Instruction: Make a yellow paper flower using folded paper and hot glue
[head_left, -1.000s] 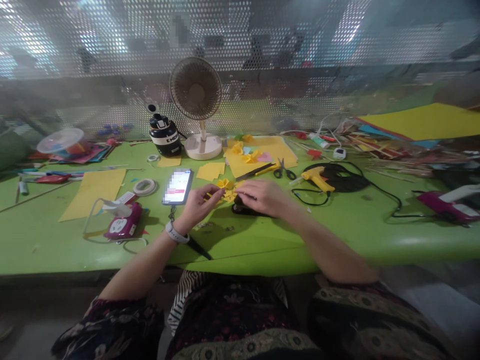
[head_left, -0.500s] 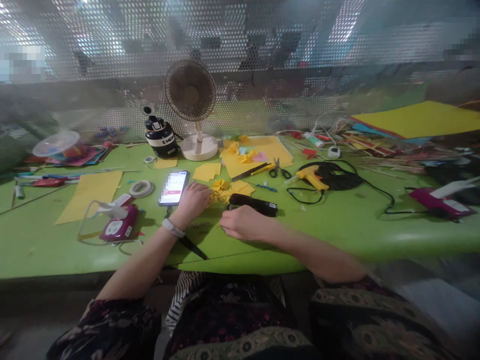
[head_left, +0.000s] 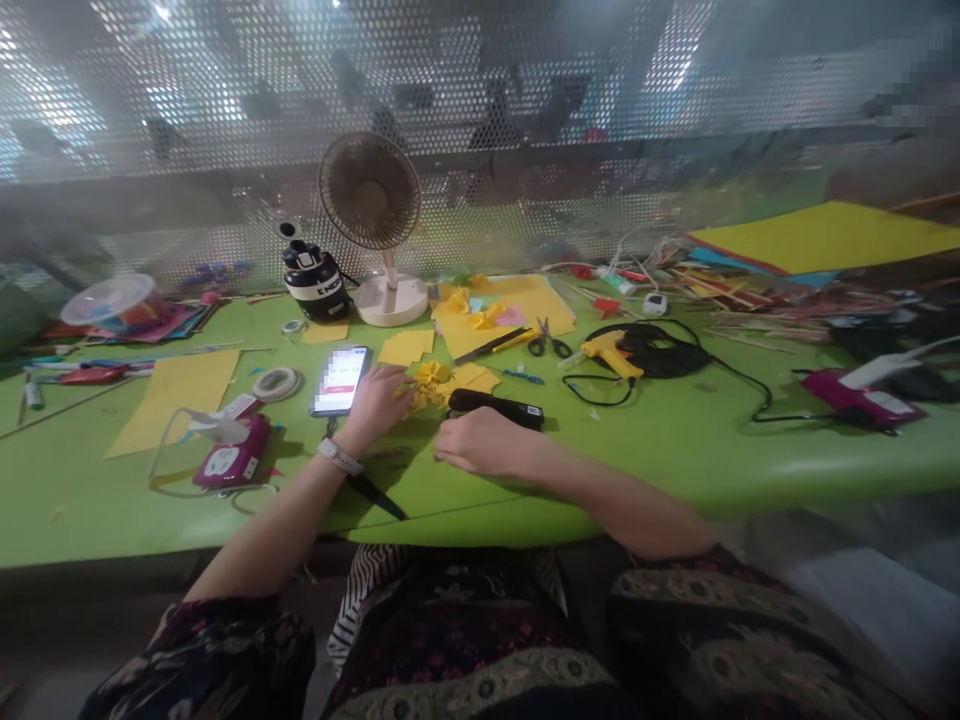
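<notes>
My left hand (head_left: 379,403) rests on the table beside a phone (head_left: 339,382), its fingers stretched towards small yellow paper pieces (head_left: 421,398). A folded yellow paper flower (head_left: 433,374) lies just past its fingertips. My right hand (head_left: 480,440) is closed low over the table, thumb and fingers pressed together; whatever they may hold is hidden. Right behind it lies a black stapler (head_left: 499,408), partly covered by the hand. Yellow paper squares (head_left: 405,347) are stacked farther back. More yellow paper flowers (head_left: 486,316) sit on a larger yellow sheet (head_left: 551,300).
Scissors (head_left: 549,340) and a yellow glue gun (head_left: 611,352) with a black cord lie to the right. A fan (head_left: 390,300) and a bottle (head_left: 316,285) stand at the back. At left are a tape roll (head_left: 277,384) and a purple power strip (head_left: 234,455).
The whole view has shifted slightly. Both hands keep nearly the same places and poses on the table, and no object has visibly moved.
</notes>
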